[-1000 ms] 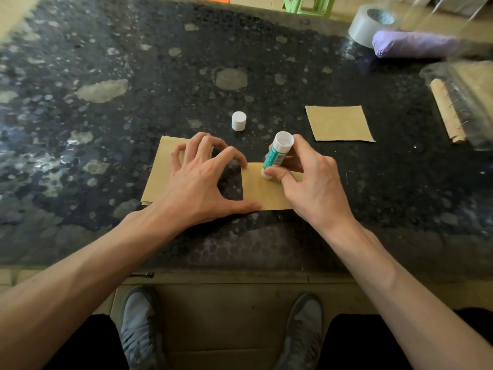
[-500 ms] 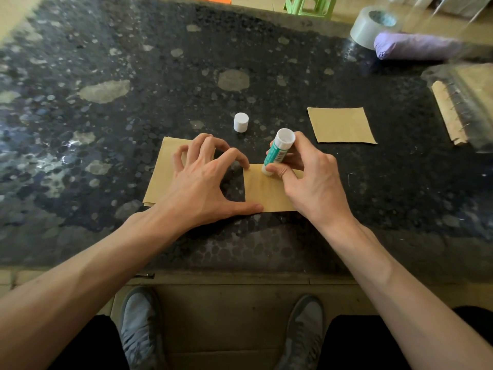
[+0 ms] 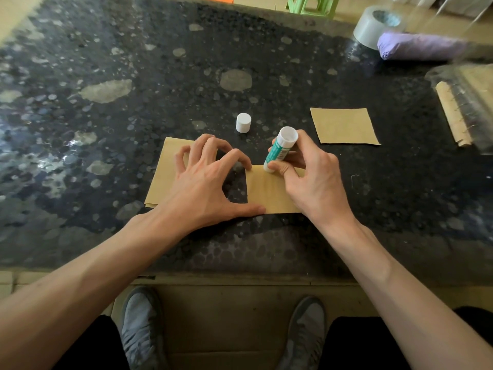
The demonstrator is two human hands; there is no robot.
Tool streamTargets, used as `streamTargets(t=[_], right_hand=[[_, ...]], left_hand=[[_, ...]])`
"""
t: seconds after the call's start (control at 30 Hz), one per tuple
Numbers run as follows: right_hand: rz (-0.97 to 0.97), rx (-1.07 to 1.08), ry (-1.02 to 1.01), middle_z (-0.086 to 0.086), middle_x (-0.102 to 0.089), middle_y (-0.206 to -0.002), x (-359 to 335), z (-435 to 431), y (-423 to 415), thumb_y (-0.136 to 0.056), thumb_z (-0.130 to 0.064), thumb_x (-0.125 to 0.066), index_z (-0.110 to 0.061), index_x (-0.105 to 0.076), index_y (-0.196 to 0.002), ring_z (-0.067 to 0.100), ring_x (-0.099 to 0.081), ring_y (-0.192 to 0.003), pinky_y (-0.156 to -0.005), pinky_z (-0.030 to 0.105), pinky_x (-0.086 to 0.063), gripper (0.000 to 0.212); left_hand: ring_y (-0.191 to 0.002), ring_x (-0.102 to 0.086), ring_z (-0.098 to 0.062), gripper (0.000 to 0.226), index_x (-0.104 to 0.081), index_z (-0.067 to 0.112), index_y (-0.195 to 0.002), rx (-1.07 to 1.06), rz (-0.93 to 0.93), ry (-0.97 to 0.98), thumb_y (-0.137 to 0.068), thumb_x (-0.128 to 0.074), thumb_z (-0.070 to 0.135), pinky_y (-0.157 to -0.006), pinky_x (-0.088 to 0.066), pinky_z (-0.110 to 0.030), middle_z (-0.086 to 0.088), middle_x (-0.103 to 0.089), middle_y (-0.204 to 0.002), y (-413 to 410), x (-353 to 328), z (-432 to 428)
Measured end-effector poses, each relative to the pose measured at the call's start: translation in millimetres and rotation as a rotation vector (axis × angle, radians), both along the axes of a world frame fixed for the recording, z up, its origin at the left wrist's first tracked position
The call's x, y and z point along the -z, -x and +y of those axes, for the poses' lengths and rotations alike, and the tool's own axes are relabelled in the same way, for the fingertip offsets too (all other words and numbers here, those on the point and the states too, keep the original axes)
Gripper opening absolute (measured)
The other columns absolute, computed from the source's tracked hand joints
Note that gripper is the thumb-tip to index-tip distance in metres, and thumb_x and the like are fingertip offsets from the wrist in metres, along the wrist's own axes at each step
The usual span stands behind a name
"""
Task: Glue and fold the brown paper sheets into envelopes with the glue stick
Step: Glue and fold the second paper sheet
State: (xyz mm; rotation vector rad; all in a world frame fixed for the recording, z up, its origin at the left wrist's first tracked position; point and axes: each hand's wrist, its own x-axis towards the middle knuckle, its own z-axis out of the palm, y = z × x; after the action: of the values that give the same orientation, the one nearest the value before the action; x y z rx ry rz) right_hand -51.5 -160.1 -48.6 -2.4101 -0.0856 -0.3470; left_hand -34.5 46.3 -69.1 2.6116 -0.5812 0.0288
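A small brown paper sheet point(image 3: 266, 192) lies near the table's front edge. My left hand point(image 3: 202, 182) is spread, its thumb and index fingertip pressing the sheet's left edge. My right hand point(image 3: 309, 177) grips a green-and-white glue stick point(image 3: 280, 149), tilted, its lower end touching the sheet's top edge. A stack of brown sheets point(image 3: 162, 174) lies under my left hand's other fingers. The white cap point(image 3: 243, 122) stands upright behind the hands. Another brown sheet point(image 3: 344, 126) lies flat to the right.
A tape roll point(image 3: 373, 25) and a purple bundle point(image 3: 421, 46) sit at the back right. A clear bag with brown paper and a spiral-bound pad point(image 3: 464, 108) lies at the right edge. The dark speckled table point(image 3: 106, 76) stretches left. My shoes show below its front edge.
The glue stick's lower end has slid slightly along the sheet's top edge. My left hand stays pressed in place.
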Motion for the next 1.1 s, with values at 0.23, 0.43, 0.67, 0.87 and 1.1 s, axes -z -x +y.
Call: streamTargets(t=[0.23, 0.43, 0.67, 0.87, 1.1], right_hand=[[-0.011, -0.002, 0.008, 0.000, -0.075, -0.119, 2.9, -0.2, -2.9, -0.093, -0.021, -0.079, -0.016, -0.061, -0.126, 0.013, -0.072, -0.109, -0.094, 0.036, -0.061, 0.038], [-0.065, -0.010, -0.076, -0.006, -0.073, -0.117, 7.8, -5.8, -1.8, -0.095, -0.016, -0.076, -0.017, -0.062, -0.123, 0.009, -0.071, -0.109, -0.095, 0.037, -0.060, 0.031], [-0.105, 0.065, -0.287, -0.007, -0.071, -0.115, -7.7, -15.6, 1.6, -0.097, -0.025, -0.075, -0.016, -0.064, -0.125, 0.008, -0.072, -0.107, -0.095, 0.034, -0.060, 0.032], [0.055, -0.022, -0.159, -0.013, -0.069, -0.116, -10.3, -19.4, 3.1, -0.096, -0.022, -0.076, -0.028, -0.056, -0.139, 0.000, -0.068, -0.109, -0.096, 0.020, -0.056, 0.049], [0.120, -0.105, -0.101, -0.013, -0.066, -0.118, -11.3, -13.3, 4.4, -0.097, -0.032, -0.074, -0.026, -0.054, -0.129, -0.001, -0.065, -0.107, -0.085, 0.003, -0.047, 0.039]], left_hand=[[-0.142, -0.024, -0.015, 0.081, -0.054, 0.045, -0.119, 0.002, -0.010, 0.002, -0.058, -0.056, 0.097, -0.115, -0.016, -0.047, 0.012, -0.038, -0.127, 0.3, 0.5, 0.1], [-0.143, -0.023, -0.015, 0.080, -0.053, 0.046, -0.120, 0.006, -0.008, -0.005, -0.058, -0.056, 0.097, -0.115, -0.016, -0.049, 0.012, -0.037, -0.128, -0.5, 1.0, 0.5], [-0.143, -0.023, -0.015, 0.080, -0.052, 0.047, -0.120, 0.006, -0.003, -0.003, -0.058, -0.056, 0.098, -0.116, -0.014, -0.048, 0.012, -0.038, -0.128, -0.9, 0.8, 0.7], [-0.143, -0.022, -0.015, 0.081, -0.054, 0.045, -0.120, -0.002, 0.004, -0.002, -0.057, -0.058, 0.096, -0.116, -0.014, -0.048, 0.013, -0.038, -0.128, 0.3, -1.1, -0.1], [-0.143, -0.023, -0.016, 0.080, -0.053, 0.046, -0.120, 0.008, 0.001, -0.008, -0.059, -0.061, 0.097, -0.116, -0.015, -0.048, 0.012, -0.038, -0.128, -0.9, 0.2, 0.6]])
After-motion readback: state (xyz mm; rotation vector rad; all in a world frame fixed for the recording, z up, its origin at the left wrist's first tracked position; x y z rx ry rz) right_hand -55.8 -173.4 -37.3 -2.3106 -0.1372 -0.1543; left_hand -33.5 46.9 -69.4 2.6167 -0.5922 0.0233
